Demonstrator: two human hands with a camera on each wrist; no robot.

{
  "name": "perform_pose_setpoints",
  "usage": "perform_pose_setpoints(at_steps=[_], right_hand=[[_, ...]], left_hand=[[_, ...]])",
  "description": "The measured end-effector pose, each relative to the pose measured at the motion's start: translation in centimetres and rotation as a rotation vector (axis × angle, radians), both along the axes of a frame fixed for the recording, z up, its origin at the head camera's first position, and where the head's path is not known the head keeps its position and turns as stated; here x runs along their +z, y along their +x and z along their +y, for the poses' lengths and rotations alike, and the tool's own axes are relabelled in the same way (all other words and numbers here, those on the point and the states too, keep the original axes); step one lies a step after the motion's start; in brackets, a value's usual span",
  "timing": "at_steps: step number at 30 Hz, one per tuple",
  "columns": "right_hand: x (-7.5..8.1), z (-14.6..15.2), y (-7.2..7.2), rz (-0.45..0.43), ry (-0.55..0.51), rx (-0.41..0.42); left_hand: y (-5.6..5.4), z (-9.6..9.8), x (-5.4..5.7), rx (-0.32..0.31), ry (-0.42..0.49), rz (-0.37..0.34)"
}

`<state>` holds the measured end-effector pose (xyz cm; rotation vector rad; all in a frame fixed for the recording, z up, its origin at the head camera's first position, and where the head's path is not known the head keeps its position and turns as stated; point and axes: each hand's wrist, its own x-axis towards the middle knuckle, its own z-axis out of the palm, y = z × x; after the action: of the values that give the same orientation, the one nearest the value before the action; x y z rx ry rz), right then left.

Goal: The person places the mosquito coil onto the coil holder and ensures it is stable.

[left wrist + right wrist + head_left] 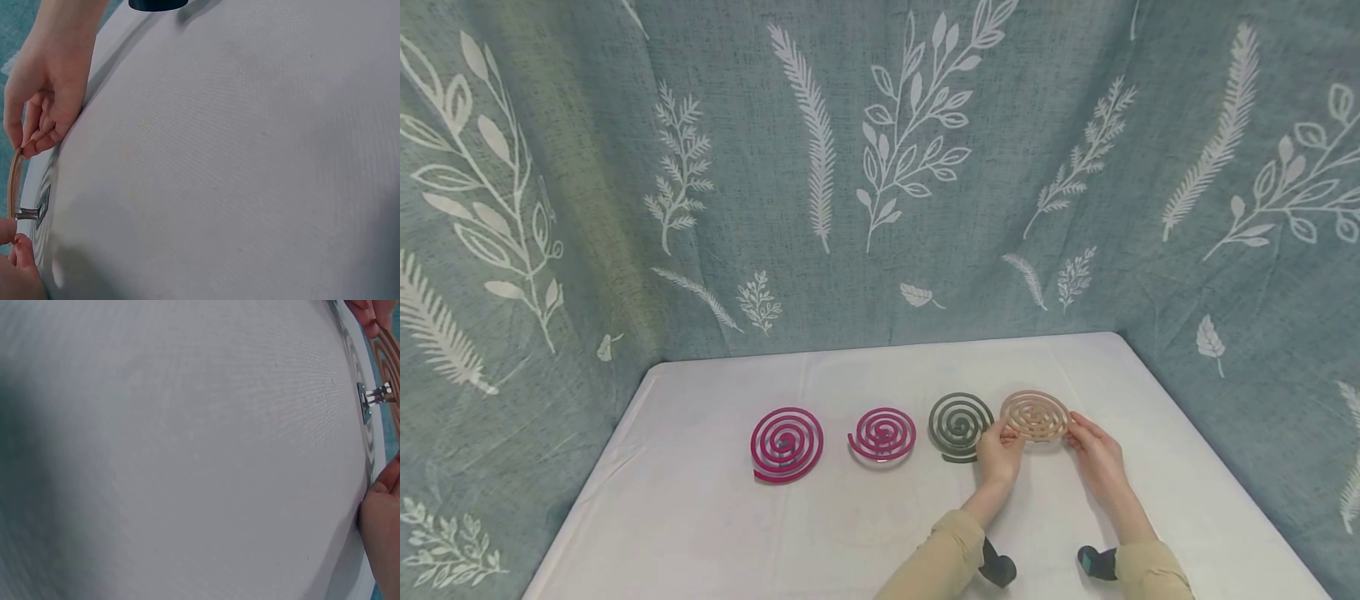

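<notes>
A tan mosquito coil [1036, 408] sits level at the right end of a row of coils, raised over the table on a small metal stand [379, 394]. My left hand [1000, 454] pinches its left edge between thumb and fingers. Opposite, my right hand [1099, 457] pinches the right edge. In the left wrist view the coil [12, 184] shows edge-on, with the right hand [53, 87] at its far end. Next to my left hand is a dark green coil [960, 425], its lower right edge partly hidden by that hand.
Two magenta coils [786, 444] stand farther left on the white table [700, 517], the nearer one to the green coil [883, 433] also raised on a stand. Leaf-patterned blue-grey curtains [850, 208] enclose the table's back and sides. Dark wrist devices [997, 568] hang below both sleeves.
</notes>
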<state>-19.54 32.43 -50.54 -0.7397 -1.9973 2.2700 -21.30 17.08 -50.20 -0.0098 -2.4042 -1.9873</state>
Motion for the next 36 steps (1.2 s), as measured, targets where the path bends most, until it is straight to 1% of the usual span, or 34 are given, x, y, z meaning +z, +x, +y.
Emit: perform_pose_setpoints(at_steps=[6, 12, 18, 22, 23, 30, 32, 36], right_hand=[[-0.03, -0.07, -0.18, -0.007, -0.002, -0.025], [0.05, -0.10, -0.11, -0.004, -0.001, -0.020], [0.09, -0.10, -0.08, -0.008, 0.001, -0.027], [0.06, -0.07, -0.10, -0.014, 0.019, -0.035], [0.03, -0.05, -0.10, -0.015, 0.023, -0.037], [-0.07, -0.01, -0.01, -0.002, 0.043, -0.013], [-0.10, -0.05, -0.06, 0.007, 0.031, -0.026], [-0.11, -0.20, -0.13, 0.015, 0.046, -0.041]], left_hand=[[0.07, 0.06, 0.01, 0.014, -0.008, 0.030], [0.20, 0.12, 0.11, 0.034, -0.013, 0.051], [0.24, 0.19, -0.16, 0.041, -0.035, 0.067], [0.24, 0.20, -0.33, 0.041, -0.032, 0.048], [0.26, 0.18, -0.34, 0.039, -0.043, 0.058], [0.47, 0.00, -0.13, -0.015, -0.010, -0.005], [0.47, 0.00, -0.04, -0.013, -0.011, -0.004], [0.36, 0.03, 0.00, -0.004, -0.012, -0.003]])
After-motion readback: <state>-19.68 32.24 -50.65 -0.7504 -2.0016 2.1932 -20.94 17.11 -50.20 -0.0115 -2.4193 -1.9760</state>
